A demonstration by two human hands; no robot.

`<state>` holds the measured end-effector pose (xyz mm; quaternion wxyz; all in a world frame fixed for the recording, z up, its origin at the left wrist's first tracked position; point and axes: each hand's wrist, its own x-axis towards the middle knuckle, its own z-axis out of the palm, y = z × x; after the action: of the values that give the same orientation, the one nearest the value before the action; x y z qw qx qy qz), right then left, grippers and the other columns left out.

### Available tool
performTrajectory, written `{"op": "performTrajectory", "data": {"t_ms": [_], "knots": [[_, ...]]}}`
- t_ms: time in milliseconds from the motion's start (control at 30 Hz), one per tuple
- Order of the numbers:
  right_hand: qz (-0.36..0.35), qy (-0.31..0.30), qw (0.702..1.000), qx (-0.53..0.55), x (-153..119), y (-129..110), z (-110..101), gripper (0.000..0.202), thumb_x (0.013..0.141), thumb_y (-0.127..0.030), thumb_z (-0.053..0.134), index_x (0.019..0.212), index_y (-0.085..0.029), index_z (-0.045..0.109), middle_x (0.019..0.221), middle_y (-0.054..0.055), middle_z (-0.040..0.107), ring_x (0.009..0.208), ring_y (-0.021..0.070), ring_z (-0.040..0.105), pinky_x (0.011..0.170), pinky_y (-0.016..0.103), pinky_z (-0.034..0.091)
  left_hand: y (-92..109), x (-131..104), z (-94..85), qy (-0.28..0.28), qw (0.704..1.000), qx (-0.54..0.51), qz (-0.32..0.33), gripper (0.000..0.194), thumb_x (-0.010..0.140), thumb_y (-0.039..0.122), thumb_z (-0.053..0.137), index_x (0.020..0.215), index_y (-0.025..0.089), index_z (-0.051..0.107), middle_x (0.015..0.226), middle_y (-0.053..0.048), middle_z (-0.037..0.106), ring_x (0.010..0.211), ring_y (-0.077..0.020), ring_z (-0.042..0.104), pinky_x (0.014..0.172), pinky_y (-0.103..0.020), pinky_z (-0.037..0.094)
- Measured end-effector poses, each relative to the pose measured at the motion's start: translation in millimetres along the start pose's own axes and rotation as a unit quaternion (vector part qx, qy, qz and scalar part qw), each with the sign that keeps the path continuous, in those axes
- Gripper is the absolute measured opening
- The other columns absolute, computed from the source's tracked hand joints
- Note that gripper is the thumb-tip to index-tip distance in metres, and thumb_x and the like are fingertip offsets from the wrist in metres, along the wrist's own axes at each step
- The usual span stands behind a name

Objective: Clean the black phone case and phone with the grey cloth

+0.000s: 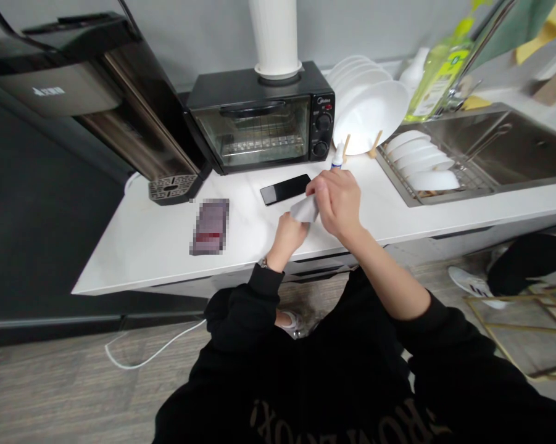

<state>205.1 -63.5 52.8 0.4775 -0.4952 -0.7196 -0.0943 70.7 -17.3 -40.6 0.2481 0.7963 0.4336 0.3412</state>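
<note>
A small light-grey cloth is stretched between my two hands over the front of the counter. My left hand is closed at its lower left edge, the fingertips partly covered by it. On the other side my right hand, fingers curled, grips the cloth near its upper right end. Just behind the hands a black smartphone lies flat, screen up. A small white bottle with a blue band stands beyond my right hand, its lower part hidden by that hand.
A blurred-out rectangular item lies on the white counter. Behind stand a drink dispenser, a toaster oven and racked plates. At right are a sink with bowls, a soap bottle, and another person's shoe.
</note>
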Motion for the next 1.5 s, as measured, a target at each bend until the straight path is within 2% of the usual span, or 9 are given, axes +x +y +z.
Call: {"op": "performTrajectory", "data": {"t_ms": [100,267,467,667,833,1000,1200,1300,1500], "knots": [[0.072,0.036,0.996,0.027,1,0,-2,0.064,0.114,-0.037,0.017,0.078,-0.024,0.067,0.083,0.006,0.070,0.083,0.0235,0.061,0.085,0.043,0.044,1,-1,-2.0,-0.010,1.000,0.023,-0.012,0.016,0.096,0.020,0.057,0.088,0.020,0.071,0.088,-0.012,0.078,0.094,-0.0324,0.077,0.086,-0.040,0.059],[-0.103,-0.052,0.993,-0.023,-2,-5,-2,0.048,0.112,-0.039,0.032,0.088,-0.023,0.071,0.093,0.007,0.073,0.091,0.0257,0.059,0.090,0.045,0.043,3,-1,-2.3,-0.021,0.999,0.033,-0.011,0.011,0.092,0.014,0.062,0.086,0.019,0.069,0.090,-0.010,0.079,0.094,-0.0325,0.076,0.084,-0.037,0.057],[0.039,0.022,0.999,-0.004,1,-7,0,0.057,0.114,-0.035,0.022,0.083,-0.024,0.068,0.079,0.005,0.068,0.082,0.0236,0.058,0.084,0.043,0.040,7,-3,-4.4,-0.010,1.000,0.010,0.010,0.017,0.092,0.014,0.058,0.094,0.024,0.072,0.090,-0.004,0.080,0.093,-0.0277,0.076,0.083,-0.034,0.057],[-0.099,-0.042,0.991,-0.079,3,-5,-1,0.048,0.112,-0.037,0.035,0.078,-0.022,0.066,0.075,0.006,0.068,0.074,0.0229,0.056,0.073,0.040,0.037,8,-3,-3.3,-0.016,1.000,0.023,-0.004,0.015,0.095,0.014,0.060,0.090,0.019,0.073,0.094,-0.009,0.081,0.094,-0.0279,0.076,0.085,-0.035,0.057],[0.044,0.024,0.998,-0.026,-2,26,-11,0.054,0.111,-0.041,0.034,0.071,-0.023,0.065,0.066,0.004,0.066,0.065,0.0210,0.060,0.067,0.037,0.042,19,-3,-6.0,-0.036,0.998,0.058,0.003,0.019,0.099,0.017,0.057,0.101,0.020,0.076,0.103,-0.013,0.079,0.107,-0.0298,0.075,0.093,-0.037,0.058],[0.127,-0.020,0.986,0.111,-42,49,-10,0.055,0.111,-0.046,0.035,0.077,-0.023,0.071,0.103,0.010,0.080,0.098,0.0236,0.075,0.090,0.040,0.056,14,-20,-18.0,-0.043,0.996,0.037,0.067,0.048,0.101,0.029,0.064,0.147,0.022,0.055,0.140,-0.014,0.062,0.132,-0.0273,0.062,0.115,-0.041,0.051],[0.181,-0.136,0.974,0.004,-78,64,7,0.045,0.111,-0.044,0.037,0.119,-0.021,0.074,0.123,0.013,0.078,0.115,0.0300,0.072,0.098,0.046,0.057,16,-33,-25.1,-0.102,0.988,0.078,0.088,0.070,0.093,0.037,0.075,0.155,0.019,0.047,0.147,-0.018,0.052,0.142,-0.0333,0.052,0.123,-0.048,0.044],[0.157,-0.114,0.980,-0.044,-77,59,4,0.042,0.110,-0.044,0.043,0.129,-0.019,0.071,0.134,0.016,0.073,0.122,0.0324,0.068,0.103,0.049,0.056,13,-37,-36.8,-0.141,0.984,0.074,0.085,0.081,0.090,0.040,0.078,0.160,0.021,0.042,0.159,-0.017,0.046,0.151,-0.0330,0.045,0.127,-0.046,0.038],[0.135,-0.119,0.979,-0.091,-102,30,-15,0.042,0.111,-0.039,0.039,0.138,-0.023,0.067,0.147,0.013,0.067,0.136,0.0338,0.062,0.116,0.057,0.046,3,-49,-54.2,-0.084,0.989,0.111,0.042,0.084,0.091,0.043,0.078,0.162,0.026,0.039,0.155,-0.014,0.055,0.144,-0.0335,0.051,0.122,-0.050,0.043]]}}
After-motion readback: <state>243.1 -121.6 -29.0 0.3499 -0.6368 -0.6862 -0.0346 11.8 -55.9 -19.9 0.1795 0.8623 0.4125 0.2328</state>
